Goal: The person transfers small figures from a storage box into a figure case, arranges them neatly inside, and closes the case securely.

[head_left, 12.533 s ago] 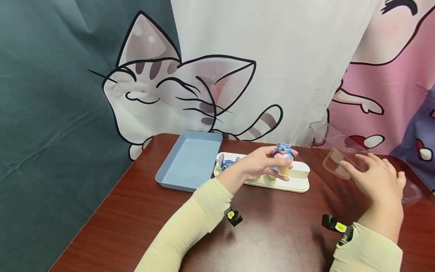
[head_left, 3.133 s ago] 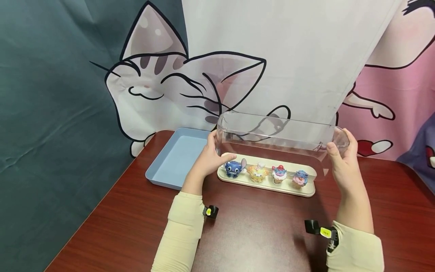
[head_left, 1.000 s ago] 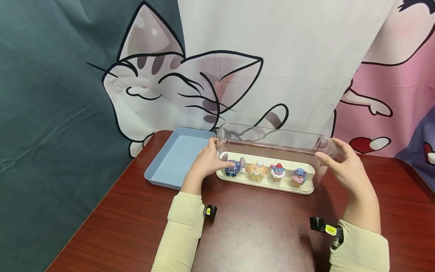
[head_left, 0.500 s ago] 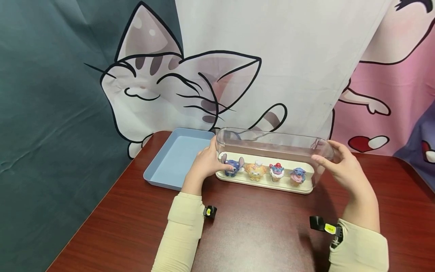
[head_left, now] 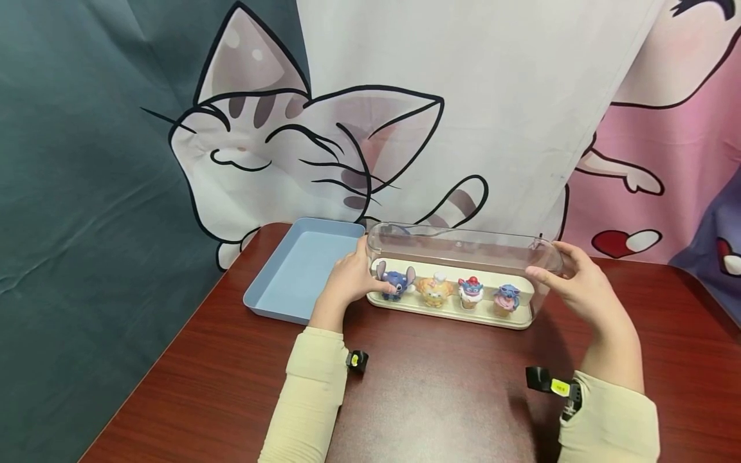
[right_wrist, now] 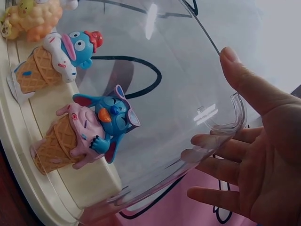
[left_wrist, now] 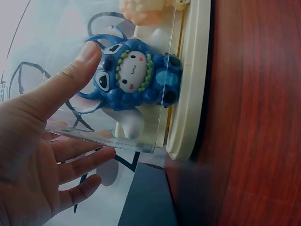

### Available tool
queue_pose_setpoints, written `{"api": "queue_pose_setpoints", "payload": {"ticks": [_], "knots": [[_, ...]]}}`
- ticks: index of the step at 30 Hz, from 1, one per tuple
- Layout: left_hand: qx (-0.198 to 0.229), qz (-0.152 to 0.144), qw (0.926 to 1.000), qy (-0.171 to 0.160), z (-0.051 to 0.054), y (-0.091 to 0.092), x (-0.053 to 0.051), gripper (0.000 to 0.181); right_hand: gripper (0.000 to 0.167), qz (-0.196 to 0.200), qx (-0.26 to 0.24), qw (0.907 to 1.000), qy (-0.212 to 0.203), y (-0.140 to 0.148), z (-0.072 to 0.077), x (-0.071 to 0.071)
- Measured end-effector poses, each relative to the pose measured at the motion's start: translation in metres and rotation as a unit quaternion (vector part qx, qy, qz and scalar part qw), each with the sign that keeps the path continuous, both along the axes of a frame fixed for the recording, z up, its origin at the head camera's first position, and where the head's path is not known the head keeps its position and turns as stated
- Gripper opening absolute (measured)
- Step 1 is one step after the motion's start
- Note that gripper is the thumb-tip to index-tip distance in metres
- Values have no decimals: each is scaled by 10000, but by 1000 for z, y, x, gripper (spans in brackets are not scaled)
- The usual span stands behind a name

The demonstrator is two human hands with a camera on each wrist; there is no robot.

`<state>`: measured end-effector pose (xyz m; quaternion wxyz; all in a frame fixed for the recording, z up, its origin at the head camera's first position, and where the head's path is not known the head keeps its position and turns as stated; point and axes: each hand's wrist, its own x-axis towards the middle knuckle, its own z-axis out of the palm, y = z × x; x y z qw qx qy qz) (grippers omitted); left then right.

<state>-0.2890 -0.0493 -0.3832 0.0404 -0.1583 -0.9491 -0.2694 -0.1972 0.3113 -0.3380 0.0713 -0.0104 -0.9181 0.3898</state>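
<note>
A clear display cover (head_left: 457, 247) sits over a long cream base (head_left: 446, 313); I cannot tell whether its lower edge is fully seated. My left hand (head_left: 349, 276) holds the cover's left end, thumb across the front and fingers along the end wall. At the other end my right hand (head_left: 585, 283) grips it, thumb on the front top edge, fingers around the side. Inside stand figurines in a row: a big-eared blue one (left_wrist: 113, 80), a yellow-orange one (head_left: 435, 290), a red-capped one on a cone (right_wrist: 61, 56), and a blue one on a pink ice-cream cone (right_wrist: 94, 127).
A shallow blue tray (head_left: 303, 267) lies on the dark red wooden table (head_left: 440, 399), left of the base and close to my left hand. Behind the table's back edge hangs a cartoon-printed curtain (head_left: 509, 128).
Earlier my left hand held the pink-cone figurine while the cover stood at right. It is now in the row, and both hands have lowered the cover over the base, slightly further in the last second.
</note>
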Motion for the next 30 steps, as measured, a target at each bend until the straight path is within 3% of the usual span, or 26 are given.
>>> {"api": "queue_pose_setpoints", "payload": {"ticks": [9,30], "knots": [[-37,-22,10000,-70,-4,0,-2,119,85,8,82,10000,-48,0,-2,-1],[312,-268,9981,-456,-7,-3,0,113,88,124,-135,9997,-161,3,-9,-4]]}}
